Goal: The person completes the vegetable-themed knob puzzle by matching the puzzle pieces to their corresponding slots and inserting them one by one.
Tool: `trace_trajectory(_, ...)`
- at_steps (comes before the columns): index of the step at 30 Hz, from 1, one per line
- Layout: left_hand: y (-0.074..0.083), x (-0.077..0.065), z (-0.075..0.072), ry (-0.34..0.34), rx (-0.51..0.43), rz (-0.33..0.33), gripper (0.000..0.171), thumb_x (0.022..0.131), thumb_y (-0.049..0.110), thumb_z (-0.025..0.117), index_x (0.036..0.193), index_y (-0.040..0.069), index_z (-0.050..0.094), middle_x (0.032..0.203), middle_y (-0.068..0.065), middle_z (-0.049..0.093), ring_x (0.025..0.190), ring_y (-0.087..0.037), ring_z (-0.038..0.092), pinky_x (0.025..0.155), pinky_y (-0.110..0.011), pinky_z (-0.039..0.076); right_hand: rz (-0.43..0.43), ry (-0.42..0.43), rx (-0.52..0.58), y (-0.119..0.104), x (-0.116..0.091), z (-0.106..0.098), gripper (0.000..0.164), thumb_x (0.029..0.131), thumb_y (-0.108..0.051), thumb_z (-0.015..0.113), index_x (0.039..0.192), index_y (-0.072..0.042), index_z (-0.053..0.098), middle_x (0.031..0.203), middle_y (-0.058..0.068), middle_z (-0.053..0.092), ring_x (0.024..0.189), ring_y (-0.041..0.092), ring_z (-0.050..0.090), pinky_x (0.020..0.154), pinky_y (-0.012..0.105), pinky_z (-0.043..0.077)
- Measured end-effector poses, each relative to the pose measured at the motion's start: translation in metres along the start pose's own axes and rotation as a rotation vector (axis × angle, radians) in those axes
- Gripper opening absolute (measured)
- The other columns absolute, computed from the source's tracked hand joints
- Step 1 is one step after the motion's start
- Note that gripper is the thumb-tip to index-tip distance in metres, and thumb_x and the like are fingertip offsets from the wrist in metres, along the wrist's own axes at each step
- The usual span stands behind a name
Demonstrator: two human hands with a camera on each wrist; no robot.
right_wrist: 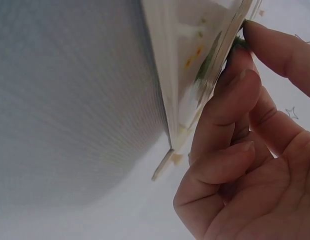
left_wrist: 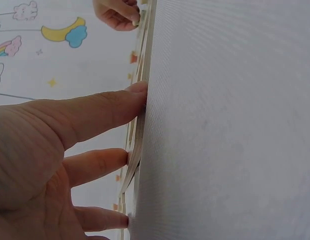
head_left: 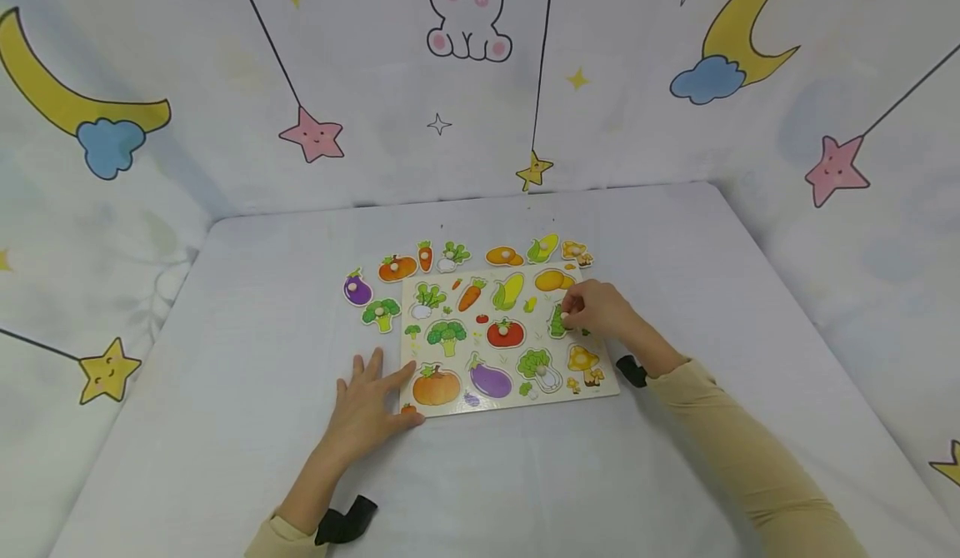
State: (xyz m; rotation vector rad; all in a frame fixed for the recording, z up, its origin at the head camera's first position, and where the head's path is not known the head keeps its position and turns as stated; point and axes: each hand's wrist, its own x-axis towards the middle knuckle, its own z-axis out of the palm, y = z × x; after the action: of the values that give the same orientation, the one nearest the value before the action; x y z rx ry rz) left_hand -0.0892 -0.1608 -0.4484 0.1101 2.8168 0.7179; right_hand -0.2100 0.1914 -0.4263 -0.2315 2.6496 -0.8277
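A wooden vegetable puzzle board [head_left: 457, 358] lies flat on the table. My right hand [head_left: 596, 308] is at its right side, thumb and fingertips pinching the knob of a green vegetable puzzle piece [head_left: 556, 321]. That piece is at the board's right part, partly covered by the fingers; in the right wrist view a bit of its green [right_wrist: 240, 42] shows beneath the fingertips. My left hand [head_left: 365, 408] has its fingers spread, with thumb and index fingertip at the board's left edge. A knobbed tomato piece [head_left: 506, 334] and a knobbed cabbage piece [head_left: 540, 371] sit in the board.
Loose knobbed pieces lie around the board's back and left: eggplant [head_left: 358, 290], broccoli [head_left: 382, 315], pumpkin [head_left: 397, 269], carrot [head_left: 425, 256], radish [head_left: 453, 256], potato [head_left: 503, 256], corn [head_left: 543, 249] and mushroom [head_left: 577, 252]. A patterned cloth wall [head_left: 375, 75] rises behind the white table [head_left: 262, 291].
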Motion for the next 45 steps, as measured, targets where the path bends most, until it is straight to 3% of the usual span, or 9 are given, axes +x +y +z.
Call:
trace_trajectory(16,0.001,0.0,0.0,-0.002,0.004,-0.006,0.075,0.073,0.034,0.084,0.14,0.017,0.055,0.156,-0.031,0.023,0.143,-0.058,0.008,0.106,-0.076,0.009,0.045,-0.015,-0.041,-0.003,0.003,0.0,0.012,0.085,-0.014,0.071,0.087,-0.006,0.064,0.076,0.005,0.06,0.066,0.017,0.053,0.057,0.025,0.042)
trace_trajectory(28,0.001,0.0,0.0,-0.002,0.007,-0.002,0.074,0.074,0.034,0.084,0.14,0.017,0.055,0.157,-0.031,0.022,0.143,-0.058,0.007,0.107,-0.076,0.009,-0.004,-0.053,-0.132,-0.006,0.009,-0.005,0.011,0.083,-0.012,0.072,0.079,-0.007,0.062,0.074,0.004,0.058,0.066,0.017,0.051,0.058,0.025,0.04)
trace_trajectory(33,0.002,-0.001,-0.002,-0.004,0.006,-0.005,0.074,0.074,0.035,0.084,0.14,0.017,0.055,0.157,-0.03,0.022,0.143,-0.058,0.007,0.107,-0.076,0.009,-0.002,-0.077,-0.101,-0.004,0.011,-0.011,0.014,0.085,-0.02,0.073,0.086,-0.008,0.066,0.083,0.006,0.062,0.071,0.018,0.054,0.06,0.026,0.042)
trace_trajectory(38,0.002,0.0,-0.002,-0.003,0.002,0.0,0.074,0.074,0.035,0.084,0.14,0.017,0.055,0.157,-0.03,0.022,0.143,-0.057,0.007,0.107,-0.076,0.009,0.019,0.02,-0.072,0.006,0.024,-0.032,0.021,0.091,-0.024,0.069,0.1,-0.005,0.069,0.092,0.011,0.062,0.079,0.023,0.054,0.064,0.029,0.044)
trace_trajectory(42,0.001,0.0,-0.001,-0.002,0.0,-0.003,0.074,0.074,0.035,0.084,0.14,0.017,0.055,0.157,-0.03,0.022,0.143,-0.057,0.007,0.107,-0.076,0.009,0.04,0.131,-0.085,0.021,0.045,-0.047,0.028,0.094,-0.019,0.064,0.116,-0.003,0.064,0.103,0.019,0.063,0.086,0.029,0.056,0.069,0.034,0.047)
trace_trajectory(45,0.0,0.001,0.0,-0.007,-0.004,-0.008,0.074,0.073,0.035,0.084,0.14,0.017,0.055,0.157,-0.03,0.022,0.143,-0.057,0.007,0.107,-0.075,0.008,0.064,0.168,-0.095,0.032,0.06,-0.052,0.034,0.094,-0.017,0.063,0.125,-0.003,0.059,0.107,0.022,0.062,0.089,0.032,0.057,0.072,0.037,0.048)
